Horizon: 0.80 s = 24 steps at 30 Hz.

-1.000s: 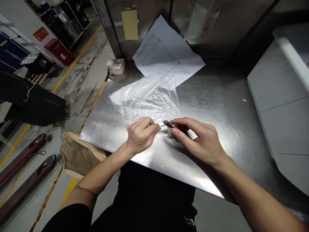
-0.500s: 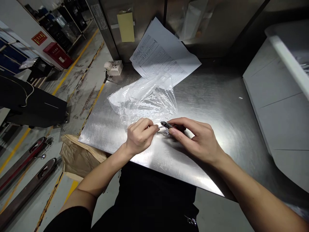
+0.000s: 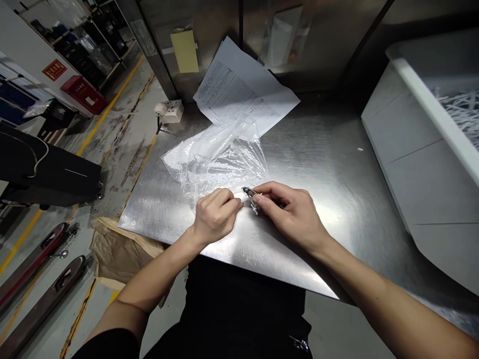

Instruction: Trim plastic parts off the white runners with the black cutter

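Note:
My left hand is closed in a pinch close to the table's front edge. A small white plastic piece shows between the two hands, just below the tool; the part inside the left fingers is hidden. My right hand grips a small dark metal nail clipper between thumb and forefinger, its jaws pointing left toward the left fingertips. A crumpled clear plastic bag lies flat on the steel table just beyond both hands.
Printed sheets lie behind the bag, beside a white power socket. A large white bin holding many white plastic pieces stands at the right. An open brown paper bag is below the table's left edge.
The camera view has shifted, bringing more of the white bin's contents into sight. The clipper and both hands stay close together, with the white piece showing more below the clipper.

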### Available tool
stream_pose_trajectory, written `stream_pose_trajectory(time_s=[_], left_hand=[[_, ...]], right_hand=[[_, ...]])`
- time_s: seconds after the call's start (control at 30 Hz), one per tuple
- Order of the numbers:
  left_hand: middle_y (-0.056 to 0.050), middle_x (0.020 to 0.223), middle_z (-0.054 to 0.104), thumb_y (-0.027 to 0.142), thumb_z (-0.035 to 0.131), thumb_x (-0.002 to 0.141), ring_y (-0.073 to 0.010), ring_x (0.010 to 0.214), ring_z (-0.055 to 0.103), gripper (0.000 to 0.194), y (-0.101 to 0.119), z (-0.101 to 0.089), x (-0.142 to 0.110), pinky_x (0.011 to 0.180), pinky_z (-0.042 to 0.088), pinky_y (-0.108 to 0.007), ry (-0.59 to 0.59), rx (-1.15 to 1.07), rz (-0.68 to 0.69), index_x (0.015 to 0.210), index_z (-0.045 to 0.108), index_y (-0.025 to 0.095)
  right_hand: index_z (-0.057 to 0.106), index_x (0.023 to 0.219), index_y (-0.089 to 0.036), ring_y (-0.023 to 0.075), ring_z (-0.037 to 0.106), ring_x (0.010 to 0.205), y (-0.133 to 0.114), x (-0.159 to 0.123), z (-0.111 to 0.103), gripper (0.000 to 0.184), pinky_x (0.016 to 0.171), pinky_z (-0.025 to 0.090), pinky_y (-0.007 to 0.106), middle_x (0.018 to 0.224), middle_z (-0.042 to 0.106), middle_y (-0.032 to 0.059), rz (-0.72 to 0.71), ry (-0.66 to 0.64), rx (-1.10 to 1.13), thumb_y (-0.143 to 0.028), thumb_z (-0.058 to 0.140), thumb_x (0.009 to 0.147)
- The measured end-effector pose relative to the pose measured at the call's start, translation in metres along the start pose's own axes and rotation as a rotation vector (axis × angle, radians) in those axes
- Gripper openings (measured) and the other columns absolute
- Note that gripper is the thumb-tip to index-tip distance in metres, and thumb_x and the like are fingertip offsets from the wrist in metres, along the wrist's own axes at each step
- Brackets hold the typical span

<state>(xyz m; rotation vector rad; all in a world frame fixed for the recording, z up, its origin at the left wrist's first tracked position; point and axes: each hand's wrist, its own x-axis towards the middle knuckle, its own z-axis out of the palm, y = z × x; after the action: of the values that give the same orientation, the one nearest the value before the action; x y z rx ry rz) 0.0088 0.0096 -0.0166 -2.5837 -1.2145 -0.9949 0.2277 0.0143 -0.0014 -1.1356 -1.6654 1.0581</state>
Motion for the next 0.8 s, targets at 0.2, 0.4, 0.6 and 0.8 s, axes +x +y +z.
stream_pose_trajectory(time_s=[0.2, 0.4, 0.6, 0.8], left_hand=[[-0.001, 0.080, 0.064, 0.017, 0.062, 0.103, -0.0115, 0.071, 0.057, 0.021, 0.000, 0.001, 0.000, 0.059, 0.038, -0.028, -0.026, -0.061, -0.032, 0.082, 0.066, 0.018], [-0.001, 0.082, 0.065, 0.017, 0.065, 0.102, -0.0115, 0.074, 0.060, 0.015, -0.002, 0.000, -0.003, 0.061, 0.040, -0.027, 0.016, -0.099, -0.058, 0.088, 0.069, 0.018], [-0.001, 0.082, 0.064, 0.018, 0.065, 0.103, -0.0115, 0.074, 0.058, 0.017, -0.001, -0.002, -0.002, 0.062, 0.040, -0.028, 0.016, -0.092, -0.046, 0.086, 0.068, 0.018], [-0.001, 0.079, 0.062, 0.016, 0.066, 0.102, -0.0117, 0.071, 0.056, 0.018, 0.001, -0.002, 0.001, 0.060, 0.039, -0.028, 0.028, -0.080, -0.007, 0.084, 0.068, 0.017]], right_hand=[[0.082, 0.109, -0.023, 0.0192, 0.063, 0.071, 0.003, 0.005, -0.009, 0.023, 0.064, 0.046, 0.034, 0.081, 0.072, 0.0018, 0.083, -0.010, 0.005, -0.044, 0.073, 0.102], [0.081, 0.110, -0.023, 0.0192, 0.060, 0.065, 0.008, 0.010, -0.019, 0.030, 0.061, 0.045, 0.035, 0.075, 0.068, 0.0018, 0.141, 0.019, -0.001, -0.050, 0.075, 0.100], [0.082, 0.114, -0.022, 0.0222, 0.068, 0.070, 0.004, 0.008, -0.016, 0.033, 0.064, 0.051, 0.036, 0.081, 0.074, 0.0042, 0.137, -0.062, 0.047, -0.051, 0.075, 0.099], [0.081, 0.112, -0.022, 0.0201, 0.067, 0.068, 0.002, 0.008, -0.015, 0.028, 0.063, 0.051, 0.035, 0.081, 0.073, 0.0029, 0.105, -0.068, 0.016, -0.047, 0.074, 0.101]])
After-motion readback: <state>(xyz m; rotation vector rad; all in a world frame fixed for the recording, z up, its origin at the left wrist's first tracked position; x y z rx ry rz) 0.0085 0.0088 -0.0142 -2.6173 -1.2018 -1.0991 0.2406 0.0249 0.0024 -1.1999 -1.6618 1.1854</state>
